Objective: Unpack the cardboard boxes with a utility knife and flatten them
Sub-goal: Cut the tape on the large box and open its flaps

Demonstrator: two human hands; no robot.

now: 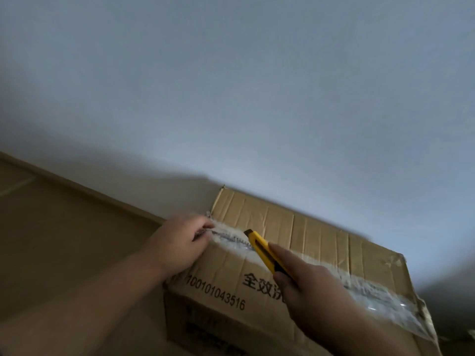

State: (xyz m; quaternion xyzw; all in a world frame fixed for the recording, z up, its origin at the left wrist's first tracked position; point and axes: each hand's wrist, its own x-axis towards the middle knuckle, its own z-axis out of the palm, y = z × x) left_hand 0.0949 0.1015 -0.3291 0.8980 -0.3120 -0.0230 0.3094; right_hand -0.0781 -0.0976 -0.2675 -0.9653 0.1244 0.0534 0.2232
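The cardboard box (295, 253) sits against the wall (231, 86), its taped seam (257, 249) running between both hands. The left hand (177, 242) has its fingers (203, 231) pinching the tape end at the box's far corner. The right hand (311, 286) has its fingers curled round the yellow utility knife (263, 249), whose tip lies on the seam just beside the left fingers.
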